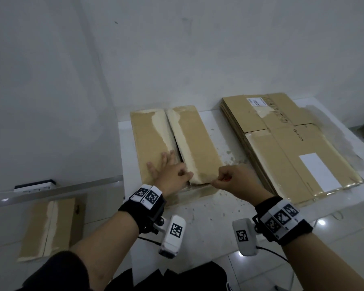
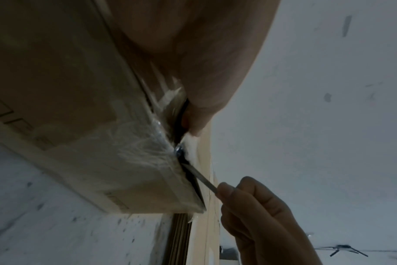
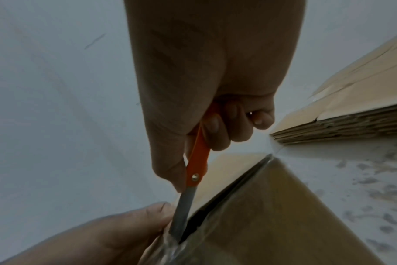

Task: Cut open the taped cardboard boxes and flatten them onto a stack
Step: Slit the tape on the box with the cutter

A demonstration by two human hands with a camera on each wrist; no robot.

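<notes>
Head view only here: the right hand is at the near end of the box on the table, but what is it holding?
Observer: The right hand grips orange-handled scissors by the handle.
Operator: Where's the blade?
Observer: The blade has its tip inside the dark slit between the flaps of the box.
Operator: Is the left hand clear of it?
Observer: Hardly; the left hand has its thumb right beside the blade.
</notes>
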